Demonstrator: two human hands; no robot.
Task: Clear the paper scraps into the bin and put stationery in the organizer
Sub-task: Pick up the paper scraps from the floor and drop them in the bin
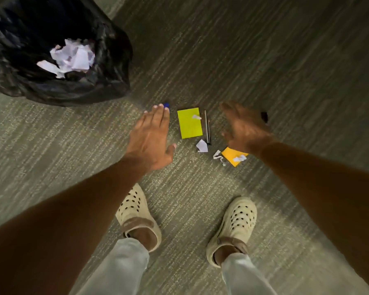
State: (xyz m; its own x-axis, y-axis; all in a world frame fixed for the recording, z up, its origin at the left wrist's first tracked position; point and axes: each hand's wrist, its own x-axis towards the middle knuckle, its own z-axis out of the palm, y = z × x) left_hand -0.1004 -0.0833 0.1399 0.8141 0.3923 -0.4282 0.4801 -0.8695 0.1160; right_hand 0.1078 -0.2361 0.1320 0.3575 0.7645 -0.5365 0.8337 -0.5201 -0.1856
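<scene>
On the carpet lie a lime-green note pad [189, 123] with a tiny white scrap [196, 117] on it, two thin pencils [207, 127] beside it, a crumpled white scrap [202, 146], more small scraps [218, 156], and an orange note pad [232, 156] carrying another scrap [239, 158]. My left hand [151, 138] hovers open, palm down, left of the green pad. My right hand [244, 127] hovers open above the orange pad, partly covering it. A small blue object [166, 105] peeks out past my left fingertips, and a small black object [264, 117] sits beyond my right hand.
A bin lined with a black bag [107, 67] stands at the upper left, holding crumpled white paper [71, 57]. My two feet in cream clogs [134, 209] stand on the grey-green carpet just below the scattered items. No organizer is in view.
</scene>
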